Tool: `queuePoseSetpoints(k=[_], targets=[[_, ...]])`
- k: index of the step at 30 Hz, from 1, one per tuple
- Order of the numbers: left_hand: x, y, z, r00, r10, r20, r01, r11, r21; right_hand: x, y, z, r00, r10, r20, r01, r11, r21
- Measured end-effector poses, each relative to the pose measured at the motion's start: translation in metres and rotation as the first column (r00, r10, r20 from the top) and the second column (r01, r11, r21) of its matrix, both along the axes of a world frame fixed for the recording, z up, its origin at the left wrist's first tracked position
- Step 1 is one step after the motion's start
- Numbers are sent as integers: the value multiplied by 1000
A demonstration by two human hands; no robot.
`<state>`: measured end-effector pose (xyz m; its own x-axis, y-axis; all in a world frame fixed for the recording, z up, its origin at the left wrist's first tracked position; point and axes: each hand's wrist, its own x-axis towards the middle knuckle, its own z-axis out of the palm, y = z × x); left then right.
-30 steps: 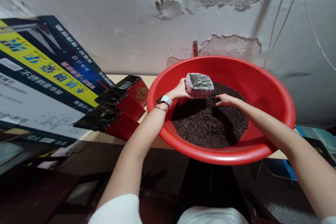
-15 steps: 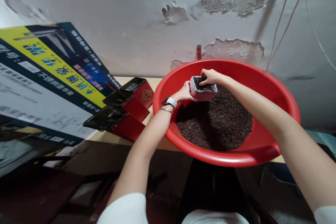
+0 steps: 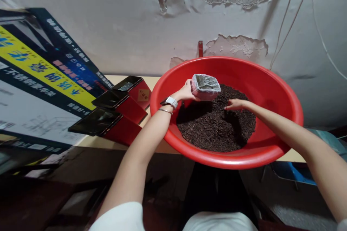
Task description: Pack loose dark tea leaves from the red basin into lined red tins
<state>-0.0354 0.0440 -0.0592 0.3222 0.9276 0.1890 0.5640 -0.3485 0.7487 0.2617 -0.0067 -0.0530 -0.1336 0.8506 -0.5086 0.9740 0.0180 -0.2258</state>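
Observation:
My left hand [image 3: 188, 91] grips a small box [image 3: 207, 95] by its left end, tilted over a large red basin [image 3: 294, 115]. The box is lined with clear crinkled plastic, and its opening faces up and toward me. Dark, loose, dry leaf-like material [image 3: 208, 133], resembling tea leaves, lies heaped in the basin. Just above the right part of that heap is my right hand [image 3: 236, 104], its fingers stretched to the left and apart, with nothing visible in them.
Left of the basin, red and black tins [image 3: 130, 97] lie on a pale table [image 3: 157, 144], plastic showing in their openings. Beyond them leans a large printed carton [image 3: 54, 90]. A peeling wall [image 3: 121, 25] rises behind, with cords [image 3: 292, 18] hanging at the right.
My right hand has come out of the lined box and moved down and right to just above the leaves. The box stays in my left hand. The whole view has shifted slightly.

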Motion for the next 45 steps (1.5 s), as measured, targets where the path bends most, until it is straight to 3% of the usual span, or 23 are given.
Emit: queuePoseSetpoints(k=[3,10,15,22,25,28,33,37,42,45], targets=[[0,0,-1,1000,-12,10,12,1000,10,-9,-22,-25,1000,-4,-26,-3,972,-236],[-1,-3,2,1000,-8,18,8,1000,-3,-38,-48,-38,996,47,-76,-71,934,-351],[-2,-2,2,1000,-11,22,11,1000,-11,-39,-48,-44,994,53,-100,-80,953,-292],[-4,1,-2,1000,-15,-6,15,1000,4,-39,-39,-28,984,124,-129,-142,980,-138],[-5,2,-4,1000,-21,-16,21,1000,17,-34,-31,-17,985,128,-115,-138,987,-80],[-4,2,-3,1000,-23,-12,23,1000,12,-23,-13,5,992,97,-81,-94,995,45],[2,-3,3,1000,-9,-27,9,1000,0,-19,33,71,987,81,138,-120,946,303],[5,-8,8,999,-11,-44,10,1000,-10,-52,54,113,979,179,95,-203,860,468],[5,-9,8,999,25,-35,-26,999,-27,-103,47,121,953,299,43,-284,838,466],[3,-5,4,1000,-2,-6,2,1000,-20,-100,41,120,953,302,-21,-249,822,511]])
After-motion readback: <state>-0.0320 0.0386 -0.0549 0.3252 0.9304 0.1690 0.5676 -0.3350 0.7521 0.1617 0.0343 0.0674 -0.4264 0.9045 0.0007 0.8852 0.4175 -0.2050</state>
